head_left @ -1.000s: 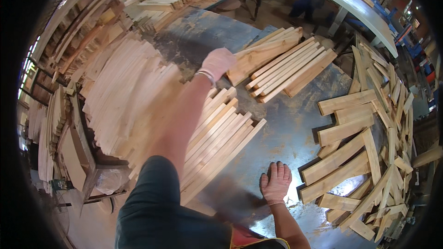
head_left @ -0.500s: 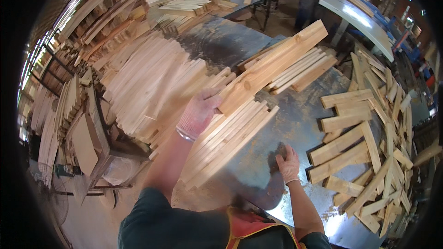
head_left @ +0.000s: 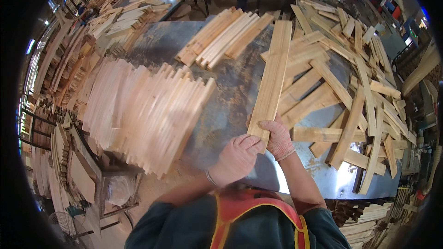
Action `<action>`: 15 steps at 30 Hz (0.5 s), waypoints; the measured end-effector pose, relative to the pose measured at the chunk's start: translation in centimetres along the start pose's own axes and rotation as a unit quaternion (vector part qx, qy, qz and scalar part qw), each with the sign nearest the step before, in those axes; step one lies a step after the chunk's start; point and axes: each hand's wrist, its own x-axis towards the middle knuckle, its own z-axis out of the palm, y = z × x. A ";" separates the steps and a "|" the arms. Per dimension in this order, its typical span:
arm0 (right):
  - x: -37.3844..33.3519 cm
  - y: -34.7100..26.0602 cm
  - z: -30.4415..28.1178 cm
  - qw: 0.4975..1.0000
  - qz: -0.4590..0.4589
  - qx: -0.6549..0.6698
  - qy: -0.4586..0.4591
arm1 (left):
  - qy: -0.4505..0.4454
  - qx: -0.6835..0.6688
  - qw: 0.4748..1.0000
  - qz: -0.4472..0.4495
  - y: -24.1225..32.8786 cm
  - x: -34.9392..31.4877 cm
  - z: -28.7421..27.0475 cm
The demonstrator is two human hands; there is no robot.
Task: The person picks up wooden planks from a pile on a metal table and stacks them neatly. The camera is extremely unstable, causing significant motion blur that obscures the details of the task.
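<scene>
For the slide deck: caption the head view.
Gloved left hand and right hand grip one board near scattered boards.

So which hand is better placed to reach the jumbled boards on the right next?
Likely the right hand: it grips the right side of the held wooden board, nearer the jumbled wooden boards. The left hand, also holding that board, sits farther away.

The metal tabletop (head_left: 221, 106) in front of me is blue-grey and scuffed, brown dust (head_left: 247, 80) smeared over its middle. Pale slats (head_left: 147, 115) crowd its left edge, a smaller bundle (head_left: 224, 37) lies by the far edge, and loose boards (head_left: 337, 83) sprawl crisscross along the right.
</scene>
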 end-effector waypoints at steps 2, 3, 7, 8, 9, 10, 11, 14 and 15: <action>-2.1 -1.3 -2.8 0.999 0.009 -0.003 -0.032 | -0.001 -0.081 0.994 -0.075 1.2 0.9 1.5; -3.4 -1.3 -3.6 0.995 0.004 -0.101 0.006 | 0.022 -0.120 0.980 -0.156 1.8 1.4 2.4; -6.0 -1.9 -6.4 0.790 -0.135 -0.597 -0.033 | -0.010 -0.394 0.854 -0.340 1.6 4.6 7.7; -6.5 -3.1 -8.1 0.726 -0.156 -0.667 -0.061 | 0.020 -0.575 0.751 -0.323 1.0 4.9 8.9; -6.7 -5.2 -10.5 0.647 -0.202 -0.733 -0.063 | -0.018 -0.625 0.674 -0.394 0.3 4.8 9.9; -6.7 -7.0 -13.2 0.587 -0.251 -0.769 0.023 | -0.034 -0.675 0.594 -0.436 -0.4 4.2 10.7; -6.6 -10.3 -16.9 0.507 -0.315 -0.791 0.135 | -0.051 -0.703 0.505 -0.499 -1.0 3.1 11.1; -8.4 -17.3 -27.9 0.389 -0.217 -0.804 0.394 | -0.034 -0.717 0.440 -0.539 -2.8 -0.3 11.3; -9.4 -18.7 -30.8 0.403 -0.036 -0.790 0.460 | -0.028 -0.703 0.442 -0.556 -3.0 -1.2 11.0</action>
